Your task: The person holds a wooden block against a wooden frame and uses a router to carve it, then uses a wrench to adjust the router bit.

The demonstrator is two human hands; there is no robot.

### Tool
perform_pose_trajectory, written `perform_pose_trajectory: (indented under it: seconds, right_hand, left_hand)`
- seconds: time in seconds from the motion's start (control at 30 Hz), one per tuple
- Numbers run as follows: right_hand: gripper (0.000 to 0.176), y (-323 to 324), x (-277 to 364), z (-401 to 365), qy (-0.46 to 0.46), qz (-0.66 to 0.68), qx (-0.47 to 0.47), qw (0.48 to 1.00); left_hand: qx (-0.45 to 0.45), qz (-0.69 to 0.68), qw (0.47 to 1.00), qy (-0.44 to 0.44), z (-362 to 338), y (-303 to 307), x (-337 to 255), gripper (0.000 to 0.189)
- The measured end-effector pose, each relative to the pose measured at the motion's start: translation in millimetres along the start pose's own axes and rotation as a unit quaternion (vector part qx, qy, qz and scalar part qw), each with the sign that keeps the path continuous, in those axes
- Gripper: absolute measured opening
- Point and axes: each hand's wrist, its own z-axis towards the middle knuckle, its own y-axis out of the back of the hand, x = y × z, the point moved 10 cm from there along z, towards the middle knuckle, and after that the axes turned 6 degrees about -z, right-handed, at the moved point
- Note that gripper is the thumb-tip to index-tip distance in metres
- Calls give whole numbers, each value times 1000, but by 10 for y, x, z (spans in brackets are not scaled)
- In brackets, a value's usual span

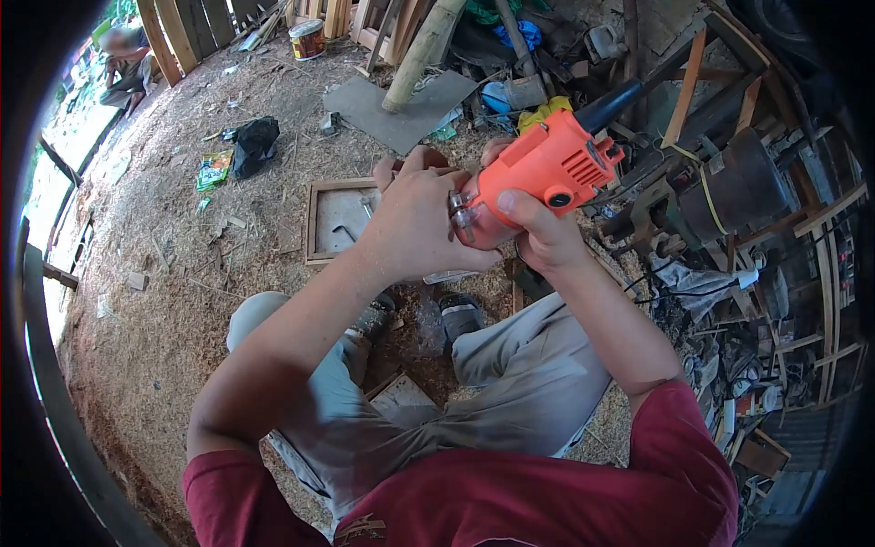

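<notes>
An orange power tool (pixel 558 164) with a clear base part is held up in front of me, tilted, its black cord end pointing to the upper right. My right hand (pixel 544 228) is wrapped round its body, the thumb on the orange housing. At the tool's clear lower end is my left hand (pixel 415 214), its fingers curled against that end; what they grip there is hidden. Below, on the ground, a shallow wooden tray (pixel 316 223) holds a small bent metal key (pixel 344 233) and another metal piece, partly covered by my left hand.
Wood shavings cover the ground. A black plastic bag (pixel 255 147) and a green packet (pixel 213 170) lie at the left. A bucket (pixel 307 40) stands at the back. Scrap wood and a dark motor (pixel 736 189) crowd the right. Another person (pixel 128 68) sits at the far left.
</notes>
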Motion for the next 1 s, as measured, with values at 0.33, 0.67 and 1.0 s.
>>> perform_pose_trajectory:
  seconds: [0.33, 0.67, 1.0]
  right_hand:
    - [42, -124, 201, -57, 61, 22, -23, 998]
    - [38, -54, 126, 14, 41, 33, -64, 997]
    - [50, 39, 119, 32, 36, 23, -38, 998]
  left_hand:
    - [-88, 3, 995, 42, -130, 60, 9, 74]
    - [-97, -27, 991, 89, -65, 61, 55, 82]
    - [18, -22, 999, 35, 59, -24, 41, 89]
